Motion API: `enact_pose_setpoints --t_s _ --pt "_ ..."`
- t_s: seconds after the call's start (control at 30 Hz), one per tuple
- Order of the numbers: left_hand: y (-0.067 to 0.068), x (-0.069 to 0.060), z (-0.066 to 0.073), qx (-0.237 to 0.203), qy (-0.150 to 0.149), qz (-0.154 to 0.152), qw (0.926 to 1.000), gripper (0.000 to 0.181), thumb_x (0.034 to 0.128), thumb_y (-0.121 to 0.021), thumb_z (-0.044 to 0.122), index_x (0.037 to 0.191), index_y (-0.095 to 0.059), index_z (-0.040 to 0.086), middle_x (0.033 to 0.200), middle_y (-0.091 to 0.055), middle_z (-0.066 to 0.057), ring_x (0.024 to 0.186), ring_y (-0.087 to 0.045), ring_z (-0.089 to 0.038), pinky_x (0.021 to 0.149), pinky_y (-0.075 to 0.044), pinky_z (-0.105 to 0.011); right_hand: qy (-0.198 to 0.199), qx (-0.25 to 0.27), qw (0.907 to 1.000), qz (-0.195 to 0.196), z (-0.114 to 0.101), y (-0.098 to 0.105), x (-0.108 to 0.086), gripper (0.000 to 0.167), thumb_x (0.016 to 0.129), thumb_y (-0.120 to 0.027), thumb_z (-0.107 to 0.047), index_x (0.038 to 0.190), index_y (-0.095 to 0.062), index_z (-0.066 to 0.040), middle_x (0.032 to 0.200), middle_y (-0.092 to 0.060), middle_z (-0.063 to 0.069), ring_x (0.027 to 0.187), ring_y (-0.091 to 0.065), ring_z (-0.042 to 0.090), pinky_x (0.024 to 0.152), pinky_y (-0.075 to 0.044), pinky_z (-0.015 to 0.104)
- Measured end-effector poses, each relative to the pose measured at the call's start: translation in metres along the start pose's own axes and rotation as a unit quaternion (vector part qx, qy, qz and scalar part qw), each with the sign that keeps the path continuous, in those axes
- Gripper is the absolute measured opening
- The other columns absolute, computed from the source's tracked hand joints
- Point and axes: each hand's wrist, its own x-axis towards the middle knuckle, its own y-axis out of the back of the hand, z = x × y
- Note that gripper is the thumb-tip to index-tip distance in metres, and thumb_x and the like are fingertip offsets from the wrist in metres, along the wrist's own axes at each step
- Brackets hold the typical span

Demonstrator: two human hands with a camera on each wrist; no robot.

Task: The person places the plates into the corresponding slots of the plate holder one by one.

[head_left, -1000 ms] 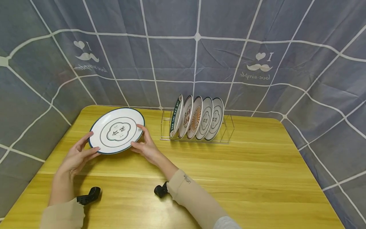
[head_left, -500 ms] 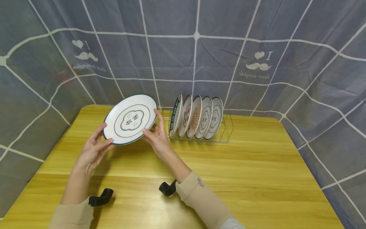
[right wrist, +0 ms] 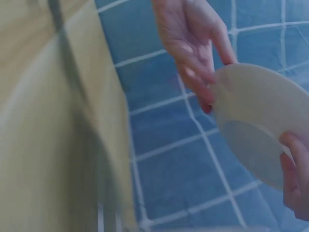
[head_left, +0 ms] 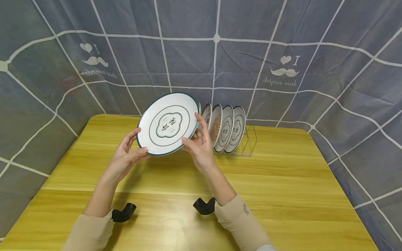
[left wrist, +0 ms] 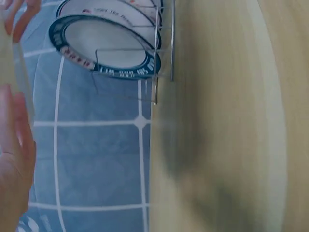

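Note:
A white plate with a blue rim and a printed emblem is held tilted above the table, its face toward the head camera. My left hand pinches its lower left edge, and my right hand pinches the right edge. The plate's pale underside shows in the right wrist view. Just behind the right hand stands a wire dish rack with several plates upright in it. A green-rimmed plate at the rack's left end is mostly covered in the head view but plain in the left wrist view.
The wooden table carries the rack near its back edge. A grey curtain with white lines hangs close behind and along both sides. The rack's right end has wire slots beyond the last plate.
Both hands have carried the plate up and to the right, from the table's left side to in front of the rack's left end. The racked plates have stayed put.

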Motion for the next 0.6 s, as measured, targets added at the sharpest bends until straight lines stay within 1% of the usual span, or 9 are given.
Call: enact_pose_setpoints --t_s 0.07,0.17,0.2,0.3,0.43,0.5,0.6 --pt "-0.005 0.004 0.000 0.043 -0.006 -0.011 0.9990 0.060 0.0867 -0.055 -0.008 0.138 -0.027 0.009 0.129 -0.026 -0.005 0.087 -0.062 -0.013 0.076 -0.054 -0.034 0.010 -0.003 0.9999 0.001 -0.013 0.007 -0.002 0.075 0.079 -0.047 0.016 0.140 -0.027 -0.023 0.137 -0.031 0.019 0.101 -0.052 0.025 0.074 -0.055 0.030" --pt "-0.009 0.011 -0.001 0.091 -0.012 -0.019 0.9956 0.058 0.0883 -0.055 -0.003 0.138 -0.028 0.008 0.130 -0.029 -0.009 0.095 -0.061 -0.016 0.079 -0.053 -0.038 0.024 -0.009 0.9996 0.013 -0.033 0.021 -0.004 0.075 0.079 -0.046 0.017 0.139 -0.030 -0.025 0.139 -0.029 0.019 0.102 -0.052 0.026 0.074 -0.055 0.031" --pt "-0.009 0.013 -0.002 0.103 -0.012 -0.020 0.9944 0.057 0.0887 -0.055 -0.002 0.139 -0.028 0.007 0.131 -0.029 -0.011 0.098 -0.061 -0.017 0.080 -0.052 -0.038 0.030 -0.009 0.9993 0.018 -0.039 0.026 -0.005 0.075 0.078 -0.045 0.017 0.138 -0.031 -0.026 0.139 -0.029 0.019 0.103 -0.052 0.026 0.075 -0.055 0.032" --pt "-0.007 0.020 -0.008 0.129 -0.002 -0.023 0.9914 0.058 0.0895 -0.056 0.002 0.140 -0.027 0.005 0.133 -0.031 -0.013 0.102 -0.059 -0.015 0.082 -0.052 -0.033 0.053 -0.019 0.9976 0.040 -0.061 0.042 -0.007 0.074 0.078 -0.044 0.018 0.137 -0.032 -0.027 0.139 -0.028 0.018 0.103 -0.052 0.026 0.072 -0.056 0.029" --pt "-0.004 0.031 -0.019 0.161 0.011 -0.021 0.9867 0.060 0.0892 -0.058 0.005 0.141 -0.028 0.004 0.131 -0.036 -0.009 0.100 -0.059 -0.008 0.083 -0.051 -0.027 0.091 -0.029 0.9932 0.067 -0.088 0.062 -0.011 0.074 0.079 -0.043 0.020 0.137 -0.032 -0.025 0.139 -0.026 0.019 0.103 -0.053 0.027 0.074 -0.055 0.030" --pt "-0.003 0.037 -0.026 0.179 0.011 -0.018 0.9837 0.060 0.0891 -0.058 0.007 0.141 -0.028 0.004 0.130 -0.038 -0.007 0.099 -0.058 -0.006 0.083 -0.051 -0.025 0.111 -0.025 0.9902 0.081 -0.100 0.073 -0.014 0.073 0.079 -0.043 0.021 0.136 -0.034 -0.024 0.138 -0.026 0.021 0.102 -0.054 0.027 0.075 -0.055 0.032" --pt "-0.004 0.047 -0.035 0.199 0.005 -0.011 0.9798 0.059 0.0889 -0.059 0.007 0.140 -0.030 0.004 0.129 -0.041 -0.011 0.098 -0.058 -0.006 0.082 -0.052 -0.024 0.145 -0.018 0.9841 0.101 -0.116 0.089 -0.017 0.072 0.080 -0.046 0.022 0.135 -0.036 -0.023 0.138 -0.027 0.022 0.100 -0.054 0.028 0.073 -0.056 0.034"
